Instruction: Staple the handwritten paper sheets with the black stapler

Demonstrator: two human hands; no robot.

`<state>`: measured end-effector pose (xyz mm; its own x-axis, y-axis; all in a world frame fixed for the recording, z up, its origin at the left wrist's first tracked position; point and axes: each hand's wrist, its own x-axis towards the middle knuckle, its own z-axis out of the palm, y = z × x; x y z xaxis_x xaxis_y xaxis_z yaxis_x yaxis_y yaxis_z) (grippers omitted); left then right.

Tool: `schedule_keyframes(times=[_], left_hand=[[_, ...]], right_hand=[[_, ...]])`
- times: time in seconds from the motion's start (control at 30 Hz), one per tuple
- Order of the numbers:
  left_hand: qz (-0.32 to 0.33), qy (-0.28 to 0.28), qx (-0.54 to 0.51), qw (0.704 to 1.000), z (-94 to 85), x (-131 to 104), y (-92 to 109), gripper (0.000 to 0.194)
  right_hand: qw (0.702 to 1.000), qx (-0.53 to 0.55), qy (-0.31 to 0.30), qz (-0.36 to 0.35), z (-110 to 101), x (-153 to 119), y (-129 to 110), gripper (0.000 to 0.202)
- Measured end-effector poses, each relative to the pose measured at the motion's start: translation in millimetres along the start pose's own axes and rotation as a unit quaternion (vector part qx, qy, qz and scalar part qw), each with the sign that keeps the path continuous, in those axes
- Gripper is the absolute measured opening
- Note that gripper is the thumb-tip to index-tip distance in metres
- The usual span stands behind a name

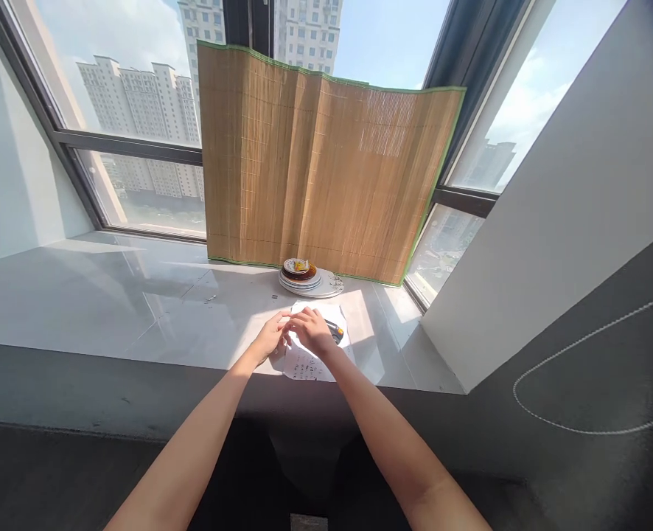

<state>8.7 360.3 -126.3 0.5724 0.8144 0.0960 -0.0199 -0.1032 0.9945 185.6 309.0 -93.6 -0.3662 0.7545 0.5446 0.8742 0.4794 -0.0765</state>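
Note:
My left hand (273, 335) and my right hand (311, 330) meet over the near part of the window ledge. Their fingers are bent and drawn together at the tips. Whatever they may hold between them is hidden or too small to name. Under the right hand lies a white sheet of paper (304, 366) with rows of dark writing on its near part. Just right of that hand, a dark object with an orange part (336, 332) rests on the paper, partly covered by the hand. Its kind cannot be made out.
A stack of plates (298, 282) stands behind the paper, with a small yellow item (301, 265) on top. Behind it a bamboo mat (326, 169) with green edging leans against the window. Small bits (210, 298) lie left on the ledge (110, 295). A white cord (559, 429) hangs at right.

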Motion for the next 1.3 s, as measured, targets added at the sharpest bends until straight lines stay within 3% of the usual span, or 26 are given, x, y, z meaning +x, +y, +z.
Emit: schedule_keyframes(times=[0.07, 0.17, 0.23, 0.33, 0.5, 0.63, 0.9, 1.1, 1.17, 1.3], left_hand=[[0.000, 0.005, -0.004, 1.000, 0.1, 0.5, 1.9, 0.051], [0.005, 0.067, -0.015, 0.998, 0.5, 2.4, 1.6, 0.040], [-0.002, 0.094, -0.006, 0.996, 0.8, 3.5, 0.2, 0.032], [-0.025, 0.070, 0.034, 0.997, 1.4, 4.2, -1.0, 0.027], [-0.049, 0.062, 0.079, 0.994, 2.5, 5.4, 0.7, 0.023], [-0.057, 0.067, 0.101, 0.991, 2.0, 6.6, -1.0, 0.024], [-0.072, 0.067, 0.211, 0.972, 1.4, 10.8, -1.6, 0.032], [-0.069, 0.093, 0.253, 0.961, 5.7, 9.8, -2.3, 0.028], [-0.067, 0.112, 0.329, 0.935, 7.5, 14.7, 1.0, 0.027], [-0.057, 0.172, 0.507, 0.842, 3.4, 46.4, 14.5, 0.026]], right_hand=[[1.000, -0.007, 0.023, 0.015, -6.3, -2.2, 3.8, 0.020], [0.995, -0.012, 0.075, 0.062, -19.4, -16.1, 26.6, 0.023], [0.987, -0.011, 0.113, 0.116, -27.5, -35.5, 56.2, 0.024], [0.945, 0.013, 0.172, 0.279, -34.2, -73.6, 114.4, 0.019], [0.891, -0.040, 0.110, 0.440, -40.0, -109.0, 194.4, 0.020], [0.871, -0.057, 0.067, 0.484, -38.5, -99.7, 218.4, 0.022], [0.867, -0.064, 0.027, 0.493, -35.1, -96.5, 216.0, 0.026], [0.861, -0.131, -0.062, 0.487, -30.8, -118.8, 165.2, 0.025], [0.871, -0.140, -0.075, 0.464, -28.5, -125.7, 143.2, 0.026], [0.877, -0.149, -0.106, 0.445, -33.4, -129.2, 117.8, 0.027]])
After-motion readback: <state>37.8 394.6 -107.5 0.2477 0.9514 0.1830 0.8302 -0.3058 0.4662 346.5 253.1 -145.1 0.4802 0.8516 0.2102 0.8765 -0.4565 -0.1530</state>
